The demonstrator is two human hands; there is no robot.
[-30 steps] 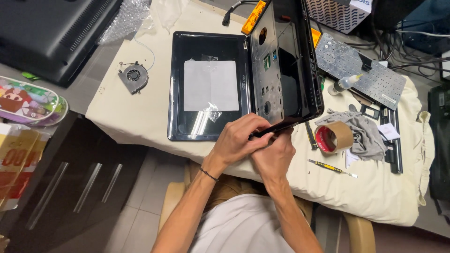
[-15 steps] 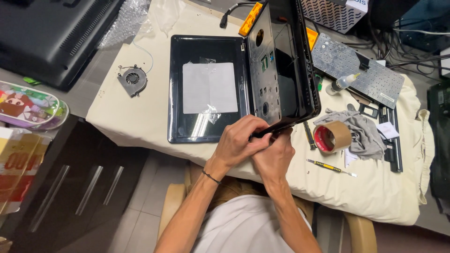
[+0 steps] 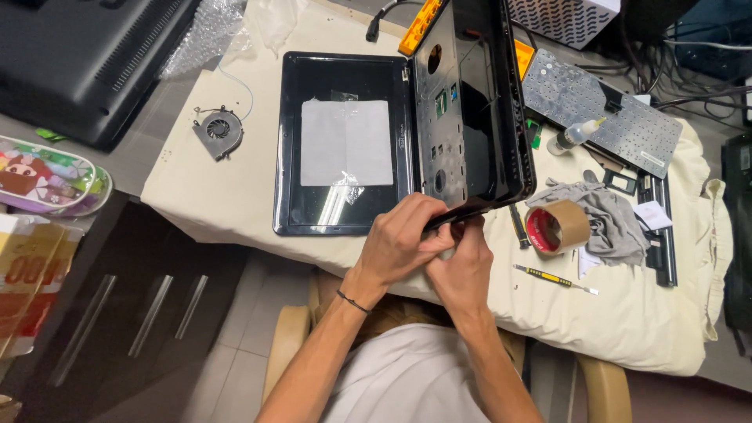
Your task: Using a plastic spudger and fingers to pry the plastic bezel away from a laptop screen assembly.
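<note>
- The left hand (image 3: 399, 239) sits at lower centre of the frame, fingers curled tight and pinching the near corner of the laptop base (image 3: 468, 117).
- The right hand (image 3: 462, 262) lies just beside it, touching it, fingers bent and pressed up against the same lower edge; whether they grip it or only push, I cannot tell.
- The base stands tilted up on edge at upper centre, its bare inner side facing left.
- The lid (image 3: 341, 141) lies flat on the cloth (image 3: 235, 188) left of the base, joined to it along the hinge, with a pale sheet (image 3: 346, 141) on the screen.
- A fan (image 3: 218, 131) lies left of the lid, well apart.
- Right of the hands: a tape roll (image 3: 557, 226) against a grey rag (image 3: 603, 215), and a small screwdriver (image 3: 553, 279) below them.
- A keyboard (image 3: 599, 110) lies face down at upper right.
</note>
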